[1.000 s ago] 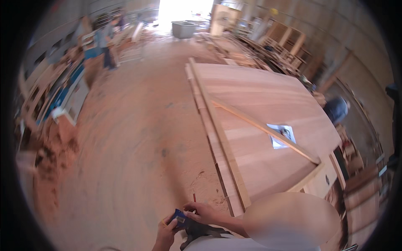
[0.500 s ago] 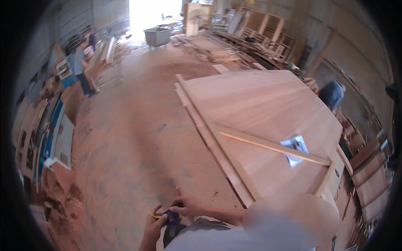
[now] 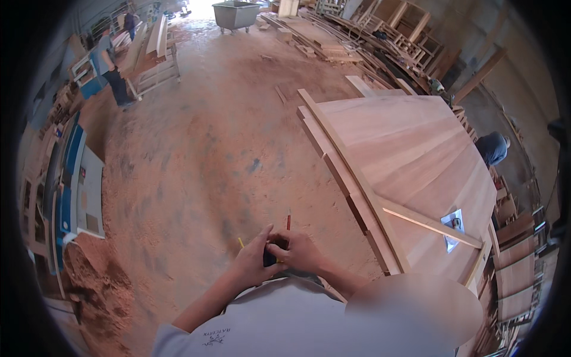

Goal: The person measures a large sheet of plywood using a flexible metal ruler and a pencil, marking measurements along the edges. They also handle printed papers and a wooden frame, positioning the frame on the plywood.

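My left hand (image 3: 252, 262) is closed round a dark blue tape measure (image 3: 269, 258), mostly hidden by the fingers. A short bit of yellow blade (image 3: 241, 242) shows beyond that hand. My right hand (image 3: 297, 252) is bent against the tape measure's other side, its thumb and finger touching the case. A slim red pencil (image 3: 288, 222) sticks up from the right fingers. Both hands meet in front of my body, left of the stack of wood panels (image 3: 410, 160).
On the panels lie a long wooden strip (image 3: 428, 224) and a sheet in a plastic sleeve (image 3: 453, 229). A grey wheeled bin (image 3: 235, 15) stands far ahead. One person (image 3: 110, 68) stands far left; another (image 3: 492, 147) bends beyond the panels. Sawdust heaps (image 3: 92, 279) lie left.
My hands have drawn closer together round the tape measure and moved up and right in the view. The panels appear further right, and the far bin appears higher.
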Demonstrator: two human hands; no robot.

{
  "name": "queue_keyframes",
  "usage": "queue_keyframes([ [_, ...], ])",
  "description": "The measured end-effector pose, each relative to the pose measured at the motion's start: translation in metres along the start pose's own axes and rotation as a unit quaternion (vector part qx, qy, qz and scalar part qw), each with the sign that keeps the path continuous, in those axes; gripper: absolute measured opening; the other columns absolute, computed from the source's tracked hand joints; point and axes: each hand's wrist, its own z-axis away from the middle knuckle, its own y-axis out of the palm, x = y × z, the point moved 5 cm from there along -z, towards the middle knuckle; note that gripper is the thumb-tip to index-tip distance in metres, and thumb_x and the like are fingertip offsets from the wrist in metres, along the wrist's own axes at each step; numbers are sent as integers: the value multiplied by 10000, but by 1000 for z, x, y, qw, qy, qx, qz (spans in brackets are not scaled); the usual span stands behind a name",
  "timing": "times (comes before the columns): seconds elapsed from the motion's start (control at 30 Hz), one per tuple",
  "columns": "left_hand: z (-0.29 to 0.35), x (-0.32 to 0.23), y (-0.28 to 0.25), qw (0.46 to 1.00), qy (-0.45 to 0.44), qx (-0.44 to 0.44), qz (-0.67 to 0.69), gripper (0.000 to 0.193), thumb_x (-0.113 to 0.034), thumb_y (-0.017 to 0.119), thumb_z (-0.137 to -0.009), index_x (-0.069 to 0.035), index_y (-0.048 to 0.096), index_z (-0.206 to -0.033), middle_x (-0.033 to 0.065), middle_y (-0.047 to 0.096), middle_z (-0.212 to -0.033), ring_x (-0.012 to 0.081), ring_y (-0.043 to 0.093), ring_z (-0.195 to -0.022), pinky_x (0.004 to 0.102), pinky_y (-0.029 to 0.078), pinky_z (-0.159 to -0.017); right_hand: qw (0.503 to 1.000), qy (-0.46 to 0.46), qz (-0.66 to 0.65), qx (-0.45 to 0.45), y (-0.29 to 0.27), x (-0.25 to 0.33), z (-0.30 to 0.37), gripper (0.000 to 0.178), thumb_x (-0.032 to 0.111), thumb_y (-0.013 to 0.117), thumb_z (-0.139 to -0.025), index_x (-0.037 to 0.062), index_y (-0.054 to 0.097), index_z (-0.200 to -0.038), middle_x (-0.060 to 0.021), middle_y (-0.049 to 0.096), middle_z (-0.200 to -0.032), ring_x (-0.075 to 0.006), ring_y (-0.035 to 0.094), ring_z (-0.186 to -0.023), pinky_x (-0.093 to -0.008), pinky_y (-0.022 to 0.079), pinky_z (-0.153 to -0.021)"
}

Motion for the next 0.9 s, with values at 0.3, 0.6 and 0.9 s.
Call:
queue_keyframes([
  [0.3, -149, 72, -66, 990, -16, 139, -23, 959, -308, 845, -782, 0, 338, -1535, 273, 651, -1250, 406, 662, -1157, 451, 527, -991, 996, 38, 18, -73, -31, -2, -139, 240, 190, 739, -921, -24, 720, -1028, -147, 753, -889, -208, 735, -779, -332, 576, -731],
  [0.6, -299, 140, -167, 988, -58, 142, -10, 801, -248, 823, -774, -15, 476, -1457, 212, 671, -1254, 334, 666, -1169, 415, 517, -1002, 990, -88, -101, 37, -72, -19, -330, 306, 163, 750, -925, -14, 687, -1167, -154, 753, -1011, -210, 717, -917, -350, 564, -833],
  [0.9, -449, 178, -235, 957, -86, 202, 190, 614, -235, 767, -902, 24, 537, -1409, 136, 690, -1173, 202, 644, -1082, 353, 503, -969, 994, -20, -84, 72, -139, 0, -492, 232, 158, 783, -884, -2, 692, -1026, -119, 734, -873, -193, 694, -806, -346, 553, -757],
])
